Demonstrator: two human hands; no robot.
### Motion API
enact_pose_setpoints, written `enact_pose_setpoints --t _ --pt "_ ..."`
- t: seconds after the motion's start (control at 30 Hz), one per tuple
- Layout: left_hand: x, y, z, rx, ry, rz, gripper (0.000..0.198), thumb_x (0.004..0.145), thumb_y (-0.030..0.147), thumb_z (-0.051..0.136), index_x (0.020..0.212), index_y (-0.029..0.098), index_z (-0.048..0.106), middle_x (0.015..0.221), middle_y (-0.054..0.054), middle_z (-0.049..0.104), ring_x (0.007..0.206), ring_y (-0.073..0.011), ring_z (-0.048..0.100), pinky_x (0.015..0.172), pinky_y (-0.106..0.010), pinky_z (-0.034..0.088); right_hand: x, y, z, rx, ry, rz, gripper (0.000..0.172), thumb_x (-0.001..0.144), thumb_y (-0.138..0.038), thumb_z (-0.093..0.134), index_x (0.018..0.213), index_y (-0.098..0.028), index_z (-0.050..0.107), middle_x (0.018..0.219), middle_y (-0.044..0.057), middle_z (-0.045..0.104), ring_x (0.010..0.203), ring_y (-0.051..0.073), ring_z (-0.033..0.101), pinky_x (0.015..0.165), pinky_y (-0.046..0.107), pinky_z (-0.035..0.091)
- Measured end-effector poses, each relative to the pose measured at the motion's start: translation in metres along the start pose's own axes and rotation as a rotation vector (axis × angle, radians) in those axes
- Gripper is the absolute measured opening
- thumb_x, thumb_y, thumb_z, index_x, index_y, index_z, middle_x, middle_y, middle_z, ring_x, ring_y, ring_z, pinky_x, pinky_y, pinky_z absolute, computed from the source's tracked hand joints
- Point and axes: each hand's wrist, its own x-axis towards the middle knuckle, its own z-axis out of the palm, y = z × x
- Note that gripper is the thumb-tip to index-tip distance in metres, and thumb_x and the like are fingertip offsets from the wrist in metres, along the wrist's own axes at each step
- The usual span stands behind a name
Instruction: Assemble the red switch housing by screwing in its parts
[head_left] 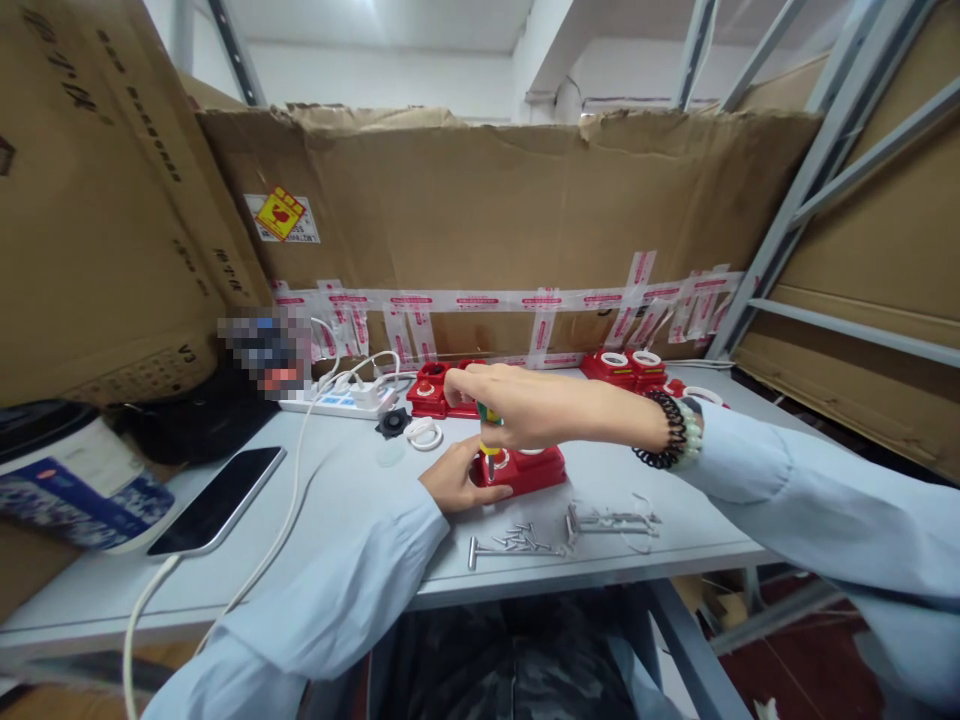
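Note:
A red housing (536,473) with white rings on top lies on the table in front of me. My left hand (459,480) is closed on its left end, the thumb along the near side. Above that end, my right hand (517,400) is wrapped round the handle of a screwdriver (490,448) with green and yellow on it. The screwdriver stands upright, its shaft pointing down at the housing. My fingers cover most of the handle, and the exact contact of the tip is too small to tell. Just nearer to me are several small screws (521,538) and T-shaped metal rods (474,552).
More red housings (429,390) (626,368) stand at the back. White rings (424,434) and a black part (393,422) lie left of my hands. A phone (217,500), a white cable (300,460), a power strip (337,400) and a bucket (82,480) occupy the left. Cardboard (480,220) walls the back.

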Motion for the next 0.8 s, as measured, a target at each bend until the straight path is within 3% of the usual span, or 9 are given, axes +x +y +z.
enact_pose_setpoints --t 0.07,0.13,0.27,0.33,0.47,0.63,0.7,0.8 --pt "0.0 0.0 0.0 0.004 -0.007 -0.004 0.056 0.07 0.043 0.068 0.116 0.015 0.052 0.112 -0.011 0.064 0.101 -0.0288 0.059 0.09 -0.04 0.045 0.0 0.002 0.004 -0.039 0.07 0.066 0.022 0.082 -0.025 0.049 0.101 -0.015 0.043 0.09 0.009 0.057 0.075 0.018 0.052 0.063 0.029 0.039" --pt "0.0 0.0 0.0 -0.002 -0.009 0.007 0.053 0.071 0.043 0.067 0.113 0.014 0.053 0.11 -0.01 0.064 0.098 -0.0273 0.061 0.088 -0.038 0.047 0.001 0.002 0.008 -0.036 0.137 0.124 0.024 0.084 -0.022 0.044 0.107 -0.014 0.041 0.091 0.01 0.057 0.073 0.018 0.051 0.062 0.03 0.038" --pt "0.001 0.001 0.0 0.008 -0.005 0.012 0.057 0.071 0.043 0.067 0.117 0.014 0.05 0.112 -0.012 0.064 0.097 -0.0271 0.062 0.087 -0.038 0.047 0.001 0.0 0.008 0.102 0.122 0.117 0.051 0.071 -0.01 0.051 0.118 -0.015 0.034 0.1 0.009 0.055 0.083 0.018 0.052 0.065 0.028 0.04" --pt "0.001 0.002 -0.001 0.01 -0.007 -0.001 0.059 0.07 0.043 0.068 0.118 0.013 0.05 0.111 -0.012 0.064 0.096 -0.0277 0.062 0.088 -0.039 0.047 0.0 0.0 0.007 0.103 0.119 0.118 0.054 0.069 -0.014 0.055 0.119 -0.015 0.034 0.102 0.01 0.055 0.085 0.019 0.052 0.065 0.028 0.04" --pt "0.0 0.003 -0.002 -0.019 -0.014 0.025 0.054 0.071 0.042 0.067 0.114 0.015 0.052 0.11 -0.01 0.065 0.098 -0.0272 0.062 0.088 -0.038 0.047 -0.001 0.0 0.006 -0.001 0.152 0.214 0.04 0.079 -0.021 0.051 0.115 -0.012 0.037 0.091 0.01 0.058 0.073 0.019 0.053 0.06 0.029 0.037" --pt "0.0 -0.001 0.0 0.007 0.005 0.016 0.058 0.07 0.044 0.067 0.117 0.015 0.05 0.111 -0.01 0.064 0.099 -0.0282 0.06 0.087 -0.039 0.047 -0.003 -0.003 -0.003 0.098 0.031 0.094 0.047 0.067 -0.012 0.059 0.11 -0.017 0.042 0.094 0.007 0.057 0.077 0.016 0.051 0.062 0.025 0.038" --pt "0.0 -0.001 0.0 0.022 0.013 0.01 0.059 0.069 0.044 0.068 0.117 0.016 0.051 0.112 -0.01 0.063 0.101 -0.0288 0.059 0.088 -0.04 0.047 -0.004 -0.004 -0.003 0.07 -0.004 0.083 0.035 0.067 -0.017 0.062 0.099 -0.017 0.048 0.09 0.006 0.058 0.076 0.016 0.051 0.06 0.025 0.037" --pt "0.0 0.0 -0.001 0.005 0.003 0.018 0.056 0.07 0.043 0.067 0.117 0.016 0.051 0.114 -0.01 0.063 0.104 -0.0288 0.058 0.09 -0.04 0.045 -0.003 -0.002 0.0 -0.003 0.081 0.143 0.022 0.078 -0.028 0.055 0.096 -0.016 0.049 0.083 0.007 0.059 0.072 0.017 0.051 0.06 0.028 0.035"
